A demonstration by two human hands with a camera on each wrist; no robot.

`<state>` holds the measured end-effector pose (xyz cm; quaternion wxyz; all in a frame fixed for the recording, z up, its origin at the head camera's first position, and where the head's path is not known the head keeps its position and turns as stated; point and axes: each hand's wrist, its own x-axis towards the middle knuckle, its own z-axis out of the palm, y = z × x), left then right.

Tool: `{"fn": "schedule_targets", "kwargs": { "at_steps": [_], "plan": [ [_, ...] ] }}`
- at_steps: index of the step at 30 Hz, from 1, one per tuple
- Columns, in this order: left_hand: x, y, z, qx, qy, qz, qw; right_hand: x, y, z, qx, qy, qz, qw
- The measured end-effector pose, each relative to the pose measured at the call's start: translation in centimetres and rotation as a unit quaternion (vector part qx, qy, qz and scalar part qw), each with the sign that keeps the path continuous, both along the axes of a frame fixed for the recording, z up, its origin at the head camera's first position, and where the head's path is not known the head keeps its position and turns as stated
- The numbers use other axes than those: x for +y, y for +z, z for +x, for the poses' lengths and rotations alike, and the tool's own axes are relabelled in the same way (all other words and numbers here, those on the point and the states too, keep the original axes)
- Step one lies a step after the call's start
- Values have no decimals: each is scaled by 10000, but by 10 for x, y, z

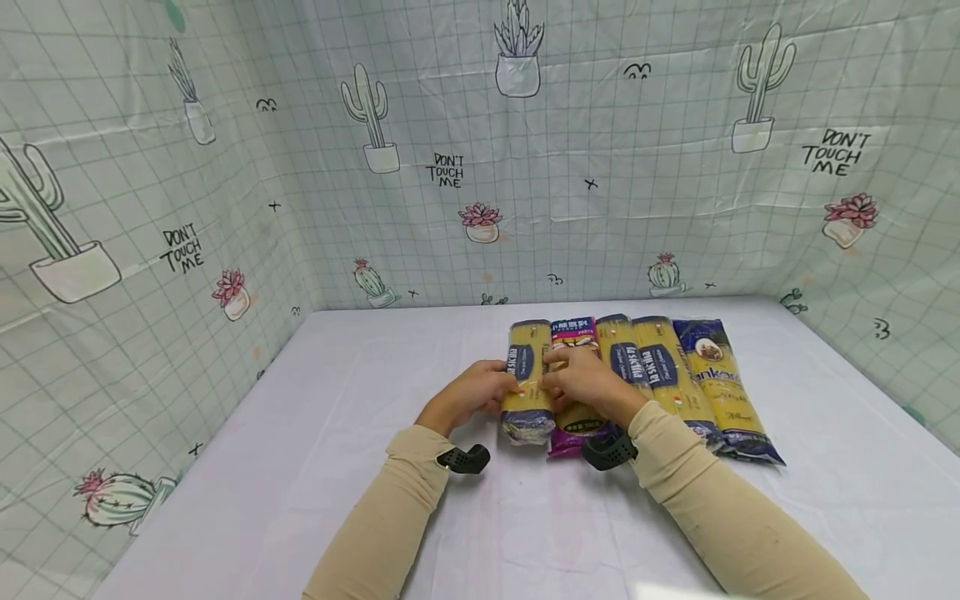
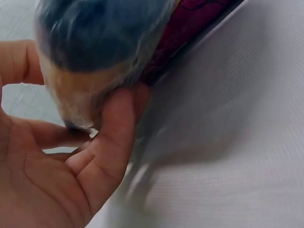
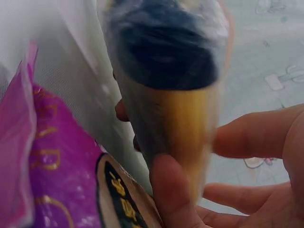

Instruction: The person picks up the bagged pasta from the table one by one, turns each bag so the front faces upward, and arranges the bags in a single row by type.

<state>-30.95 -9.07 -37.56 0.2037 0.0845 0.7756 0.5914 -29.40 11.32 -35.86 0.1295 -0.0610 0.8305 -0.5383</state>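
Note:
The leftmost spaghetti pack (image 1: pixel 531 400), clear with blue bands and a blue label, is held between both hands. My left hand (image 1: pixel 471 393) grips its left side; the left wrist view shows fingers (image 2: pixel 118 114) curled beneath its blue end (image 2: pixel 102 38). From the right, my right hand (image 1: pixel 592 385) pinches the same pack, and the right wrist view shows that pack (image 3: pixel 185 123) tilted between thumb and fingers. A purple-and-pink pasta pack (image 1: pixel 573 329) lies directly right of it, partly hidden under my right hand.
Right of the purple pack lie two more blue-labelled spaghetti packs (image 1: pixel 617 333) (image 1: pixel 660 337), side by side. A yellow-and-blue pasta bag (image 1: pixel 716 367) ends the row. All rest on a white-covered table (image 1: pixel 360 383), before a cactus-print cloth wall (image 1: pixel 540 208).

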Motion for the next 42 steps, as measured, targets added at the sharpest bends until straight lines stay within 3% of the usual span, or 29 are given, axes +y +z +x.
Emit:
{"fn": "schedule_targets", "kwargs": {
  "at_steps": [11, 20, 30, 42],
  "plan": [
    [3, -3, 1, 27, 110, -5, 9999, 1, -7, -4, 157, 150, -39, 9998],
    [6, -4, 0, 123, 85, -294, 9995, -3, -8, -1, 428, 99, 491, 9978],
    [5, -7, 0, 33, 56, -356, 9993, -1, -7, -1, 224, 16, 331, 9992],
    [4, -4, -3, 140, 120, -521, 9985, 11, 6, -4, -88, 189, 335, 9992]
  ]
}}
